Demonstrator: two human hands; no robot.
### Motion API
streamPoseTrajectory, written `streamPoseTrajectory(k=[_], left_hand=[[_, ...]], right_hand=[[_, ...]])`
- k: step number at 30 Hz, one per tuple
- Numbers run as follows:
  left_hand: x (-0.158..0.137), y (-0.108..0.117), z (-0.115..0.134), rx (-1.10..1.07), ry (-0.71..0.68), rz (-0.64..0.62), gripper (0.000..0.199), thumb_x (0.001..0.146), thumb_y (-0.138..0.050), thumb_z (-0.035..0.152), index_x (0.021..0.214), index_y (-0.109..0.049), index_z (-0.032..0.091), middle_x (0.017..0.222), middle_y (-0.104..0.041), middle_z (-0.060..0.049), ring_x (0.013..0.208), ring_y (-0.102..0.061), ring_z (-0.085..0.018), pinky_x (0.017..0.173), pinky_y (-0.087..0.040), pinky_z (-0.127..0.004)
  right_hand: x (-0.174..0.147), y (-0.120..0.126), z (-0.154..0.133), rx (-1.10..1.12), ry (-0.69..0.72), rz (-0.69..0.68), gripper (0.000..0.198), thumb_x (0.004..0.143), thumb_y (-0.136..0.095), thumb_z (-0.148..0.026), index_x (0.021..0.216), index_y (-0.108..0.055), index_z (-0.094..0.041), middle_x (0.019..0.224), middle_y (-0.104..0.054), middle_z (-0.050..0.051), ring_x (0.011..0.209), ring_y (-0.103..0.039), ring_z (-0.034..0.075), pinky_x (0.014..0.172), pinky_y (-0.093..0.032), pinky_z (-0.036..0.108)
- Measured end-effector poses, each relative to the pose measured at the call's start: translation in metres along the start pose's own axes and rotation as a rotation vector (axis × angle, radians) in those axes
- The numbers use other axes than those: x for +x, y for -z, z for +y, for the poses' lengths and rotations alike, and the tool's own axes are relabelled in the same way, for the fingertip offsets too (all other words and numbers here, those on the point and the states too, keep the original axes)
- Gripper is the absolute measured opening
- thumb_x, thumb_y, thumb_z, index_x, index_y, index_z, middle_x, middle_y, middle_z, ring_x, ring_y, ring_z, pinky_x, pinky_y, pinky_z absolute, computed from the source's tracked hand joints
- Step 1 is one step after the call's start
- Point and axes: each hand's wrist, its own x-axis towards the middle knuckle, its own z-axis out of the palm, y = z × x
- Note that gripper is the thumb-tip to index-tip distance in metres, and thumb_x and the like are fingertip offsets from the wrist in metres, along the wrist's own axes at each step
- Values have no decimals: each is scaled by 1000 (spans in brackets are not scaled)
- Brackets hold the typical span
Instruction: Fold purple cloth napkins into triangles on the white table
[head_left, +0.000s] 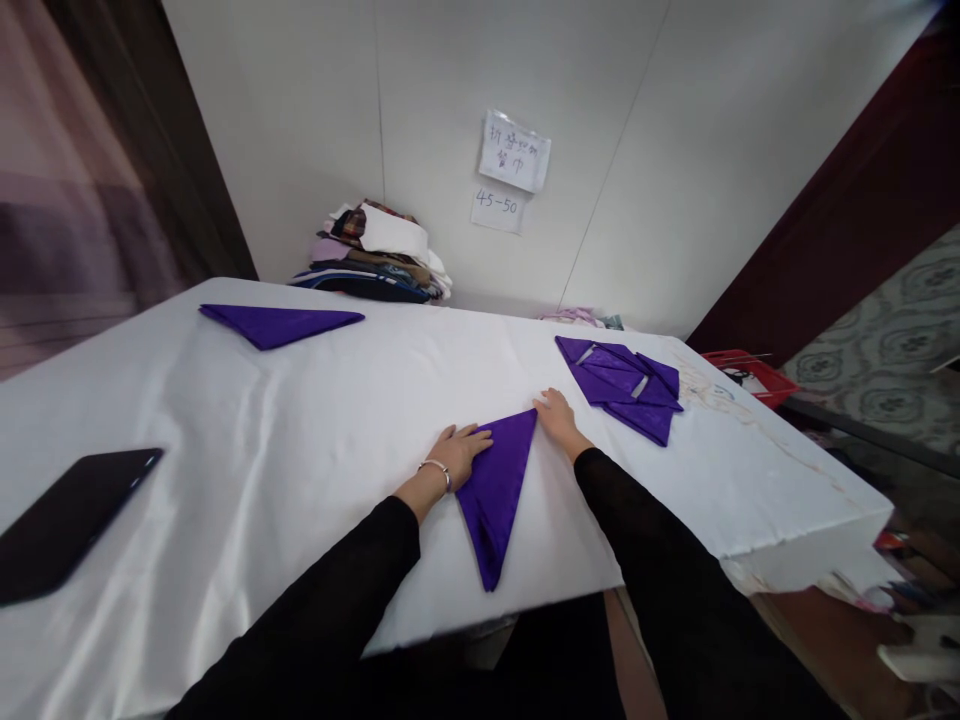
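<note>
A purple napkin (pixel 496 480) folded into a long triangle lies near the front edge of the white-clothed table (pixel 300 430). My left hand (pixel 461 450) rests flat on the triangle's left corner, a bracelet on its wrist. My right hand (pixel 556 415) presses with its fingertips on the triangle's top right corner. Both arms wear black sleeves. Neither hand grips anything.
A pile of folded purple napkins (pixel 622 385) lies just right of my right hand. Another purple triangle (pixel 277 323) lies at the far left. A black phone (pixel 64 520) sits at the left edge. Stacked cloths (pixel 375 255) stand against the wall; a red basket (pixel 750 375) sits beyond the table.
</note>
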Motion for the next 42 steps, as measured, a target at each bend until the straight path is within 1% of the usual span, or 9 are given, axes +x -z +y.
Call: streamPoseTrajectory(k=[4,8,15,24,27,30,35,38,42], left_hand=[[1,-1,-1,-11,-13,19,62,69,-42,3,119,-55,36,137,-47,4,132,-33,-18,109,-18,-48],[2,-3,-1,-20,-16,32,63,69,-42,2,120,-55,36,134,-50,3,132,-33,-18,109,-18,-47],[2,-5,-4,-31,-10,32,62,68,-43,3,118,-56,37,135,-49,5,131,-33,-17,110,-17,-47],[1,-2,-1,27,4,-6,61,72,-39,2,121,-54,35,138,-45,6,132,-32,-17,110,-18,-46],[1,-1,-1,32,3,-11,60,72,-39,3,122,-53,35,138,-45,6,132,-32,-17,110,-18,-46],[1,-2,-2,46,-2,-15,60,73,-39,3,123,-52,33,139,-43,6,132,-31,-16,110,-18,-45],[1,0,-1,55,-5,-42,58,73,-42,8,125,-50,33,141,-41,6,133,-29,-16,110,-17,-45],[1,3,1,63,-6,-50,58,72,-43,9,125,-50,34,141,-41,7,134,-28,-17,110,-17,-44],[1,5,4,82,-3,-52,59,72,-43,7,125,-50,34,141,-41,7,134,-28,-18,110,-19,-45]], right_hand=[[-21,-3,-28,16,257,-8,44,92,-36,-37,132,-42,-18,146,-30,10,137,-17,24,108,-12,43],[-43,-18,-53,41,443,-157,55,91,-33,-46,138,-34,-17,148,-24,12,138,-14,24,109,-9,44],[-34,-26,-41,-35,307,-202,69,90,-25,-58,141,-28,-11,149,-20,15,138,-12,25,109,-8,43],[-7,-27,-25,-24,168,-210,71,89,-20,-61,143,-24,-15,151,-14,9,139,-8,23,109,-4,47],[2,-28,-20,30,122,-207,69,88,-26,-61,142,-26,-19,152,-12,7,139,-5,24,109,0,50],[11,-20,-13,238,31,-190,68,86,-34,-61,140,-32,-20,151,-19,7,139,-8,25,109,3,51],[5,4,6,464,-51,-72,71,90,-7,-56,144,-20,-11,149,-22,10,136,-23,17,111,-17,36],[-25,6,12,490,-10,-22,71,88,-19,-60,141,-29,-13,148,-26,9,136,-23,18,111,-19,34],[-80,-11,8,428,285,-44,63,84,-39,-58,135,-43,-20,145,-32,8,136,-21,23,112,-13,45]])
